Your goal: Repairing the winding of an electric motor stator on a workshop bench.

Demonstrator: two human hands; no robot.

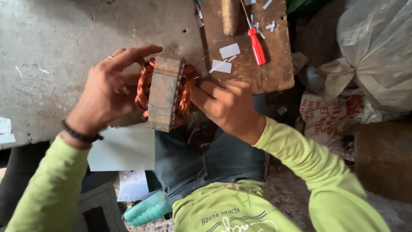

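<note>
Rough grey concrete slab [56, 51] is filling the left and top of my view, scuffed and pitted, with a few white paper scraps [6, 131] lying at its left edge. Below that edge a pale blue-white sheet of paper [122, 150] is hanging over my lap, and a ribbed teal roll [148, 209] is lying near my knee.

My left hand [105, 92], a black band at its wrist, is spreading wide around the left side of a blocky grey metal motor stator with copper wire windings [165, 92]; the forefinger is stretching over its top corner while the other fingers are pressing against the copper coil. I am holding the stator on edge above the slab's rim, between both hands. My right hand [227, 105] is gripping its right side, fingers curled tight against the windings there.

Further right, a worn brown wooden board [274, 68] is resting on the slab, carrying small white paper strips [227, 56], a red-handled screwdriver [257, 46] and a tan cylindrical wooden handle [230, 16]. Beyond it, bulging translucent plastic bags [377, 51] are heaping against a rusty brown metal drum [384, 159].
</note>
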